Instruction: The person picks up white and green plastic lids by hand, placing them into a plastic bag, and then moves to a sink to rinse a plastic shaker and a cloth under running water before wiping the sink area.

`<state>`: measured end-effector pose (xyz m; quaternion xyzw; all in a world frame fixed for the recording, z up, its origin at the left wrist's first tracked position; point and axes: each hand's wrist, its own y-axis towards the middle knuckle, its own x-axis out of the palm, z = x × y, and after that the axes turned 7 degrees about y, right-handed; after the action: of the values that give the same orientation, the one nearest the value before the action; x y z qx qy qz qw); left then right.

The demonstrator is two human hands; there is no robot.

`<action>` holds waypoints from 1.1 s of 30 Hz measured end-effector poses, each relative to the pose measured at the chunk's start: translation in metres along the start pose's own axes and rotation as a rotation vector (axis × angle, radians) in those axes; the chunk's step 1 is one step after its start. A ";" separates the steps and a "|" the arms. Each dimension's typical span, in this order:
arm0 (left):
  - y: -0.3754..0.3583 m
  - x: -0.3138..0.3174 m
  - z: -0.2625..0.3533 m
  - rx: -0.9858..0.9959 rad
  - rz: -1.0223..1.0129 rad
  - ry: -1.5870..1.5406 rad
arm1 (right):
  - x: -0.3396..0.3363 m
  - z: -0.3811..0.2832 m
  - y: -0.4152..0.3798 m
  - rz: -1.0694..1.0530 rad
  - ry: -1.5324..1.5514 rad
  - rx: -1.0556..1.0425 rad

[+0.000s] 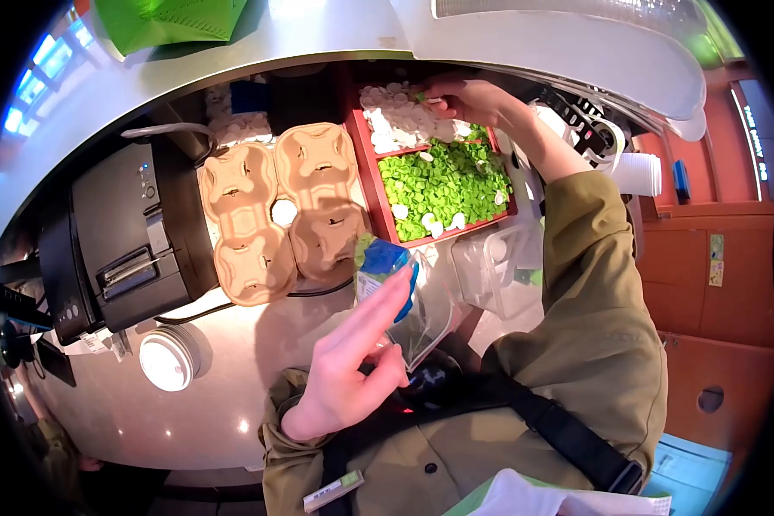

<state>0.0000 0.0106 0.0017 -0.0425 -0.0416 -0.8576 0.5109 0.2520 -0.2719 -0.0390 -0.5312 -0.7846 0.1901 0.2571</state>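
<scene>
My right hand (464, 96) reaches over the far compartment of a red divided box (371, 185). Its fingers are pinched at the heap of small white plastic pieces (391, 120), with a small plastic piece (433, 101) at the fingertips. Small green plastic pieces (443, 185) fill the nearer compartment, with a few white ones scattered on top. Close to my body, my left hand (348, 361) has long fingers stretched along a clear plastic bag (387, 258) with blue and green print. The bag appears held between fingers and thumb; the exact grip is partly hidden.
Brown cardboard cup carriers (249, 224) lie left of the box, beside a black printer (129, 228). A stack of white lids (167, 359) stands on the counter (224, 404). Clear plastic containers (494, 262) sit right of the bag. A raised white ledge (327, 39) overhangs the back.
</scene>
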 end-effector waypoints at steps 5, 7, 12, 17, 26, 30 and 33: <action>0.000 0.000 -0.001 -0.010 0.011 -0.001 | -0.006 0.004 -0.016 0.035 -0.007 -0.100; 0.001 0.000 0.000 -0.016 0.010 -0.008 | -0.014 0.007 -0.013 0.003 0.068 -0.125; 0.001 -0.001 0.000 -0.035 0.009 -0.018 | -0.013 0.012 -0.017 0.140 -0.102 -0.266; 0.000 0.000 -0.001 -0.035 0.009 -0.007 | -0.020 0.012 -0.015 0.229 -0.405 -0.410; 0.000 0.005 -0.002 -0.035 0.055 0.001 | -0.037 0.008 -0.038 0.331 0.264 -0.339; 0.000 0.006 -0.001 -0.024 0.082 0.019 | -0.020 0.014 -0.075 0.325 -0.183 -0.300; 0.000 0.007 -0.002 -0.017 0.069 0.014 | -0.016 0.023 -0.090 0.232 -0.373 -0.245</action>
<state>-0.0038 0.0046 0.0000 -0.0423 -0.0290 -0.8401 0.5401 0.1772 -0.3201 -0.0089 -0.6008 -0.7693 0.2165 0.0178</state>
